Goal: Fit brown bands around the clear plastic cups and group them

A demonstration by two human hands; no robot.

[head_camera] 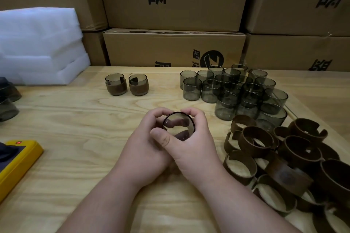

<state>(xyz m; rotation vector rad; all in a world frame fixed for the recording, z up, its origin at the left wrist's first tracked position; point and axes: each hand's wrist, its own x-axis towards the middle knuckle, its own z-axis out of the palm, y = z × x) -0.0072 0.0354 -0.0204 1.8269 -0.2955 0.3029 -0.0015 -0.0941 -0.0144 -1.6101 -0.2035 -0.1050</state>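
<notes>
Head cam, looking down at a pale wooden desk (79, 123). Landmark: the cup in hand (178, 128), a smoky clear plastic cup held at centre, mouth tipped toward the camera. Left hand (145, 147) and right hand (191, 143) both wrap it; fingers (161, 113) curl over the far rim from each side, thumbs press the near side, so both sets of fingers are clamped on the cup. A dark band edge shows round its rim; can't tell if the brown band is fully seated, hands hide the wall.

Beyond the cup & to its left: two finished cups (126, 85) w/ brown bands round their lower halves, standing upright side by side. Beyond & to its right: a cluster of bare cups (234, 89), upright, packed touching. Right of the cup & nearer the camera: a heap of brown bands (280, 157), open loops, overlapping. Far left of the cup: a yellow device (17, 164) at the desk edge, and white foam sheets (37, 43) farther back. Cardboard boxes (174, 47) stacked behind everything.

Handling, as a guess: cup looks light, thin-walled, smooth, so prob. slippery and easy to crack if squeezed; best held by the rim and base w/ even pressure. Bands look leathery, bendable, springy; take them by the edge near the split and slide up the wall.
</notes>
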